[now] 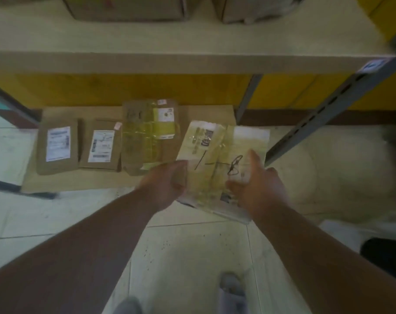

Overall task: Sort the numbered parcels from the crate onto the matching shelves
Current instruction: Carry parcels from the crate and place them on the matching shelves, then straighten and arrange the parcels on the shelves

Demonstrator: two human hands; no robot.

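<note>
Above and beyond your fingers runs the pale shelf board [169,62], with 2 cardboard boxes [126,7] on it at the far edge. Below it, ahead of your hands, a flat cardboard sheet [83,184] lies on the tiled floor [188,257] and carries 3 parcels. The largest, a taped parcel [147,137] with yellowish tape, sits just beyond your left hand's fingers. To the left of it are 2 smaller brown parcels with white labels, one [101,146] beside the taped one and one [57,148] at the far left.

You hold the marked parcel [217,159] between both hands, tilted, above the floor and at the right end of the row. It bears a handwritten mark in black; the number is too blurred to read. Your left hand [165,186] grips its left edge with curled fingers, and your right hand [258,189] grips its right side, thumb [256,159] pressed on top.
</note>
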